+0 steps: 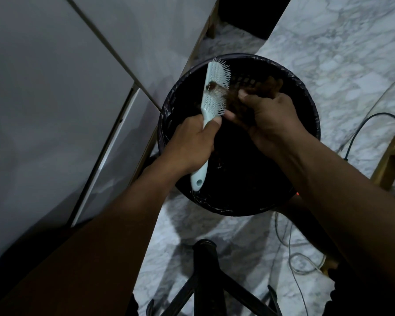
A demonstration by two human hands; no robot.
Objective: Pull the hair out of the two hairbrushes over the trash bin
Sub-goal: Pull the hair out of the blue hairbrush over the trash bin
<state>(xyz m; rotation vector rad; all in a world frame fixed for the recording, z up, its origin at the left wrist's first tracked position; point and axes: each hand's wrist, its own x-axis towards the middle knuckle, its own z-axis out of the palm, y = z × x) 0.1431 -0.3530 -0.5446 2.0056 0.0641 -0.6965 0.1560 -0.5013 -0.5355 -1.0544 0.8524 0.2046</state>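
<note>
A pale blue hairbrush (211, 96) is held upright over the round black trash bin (306, 106), bristles facing right. My left hand (192, 144) is closed around its handle, whose end sticks out below my fist. A tuft of brown hair (214, 86) clings to the bristles. My right hand (267, 117) is beside the brush head, fingers pinched on a clump of brown hair (268, 86) that reaches up past my knuckles. Only one brush is in view.
The bin has a dark liner and stands on a marble floor (340, 42). White cabinet panels (55, 87) rise on the left. Cables (360, 126) trail on the right by a wooden leg (390, 160). A black chair base (205, 270) is below.
</note>
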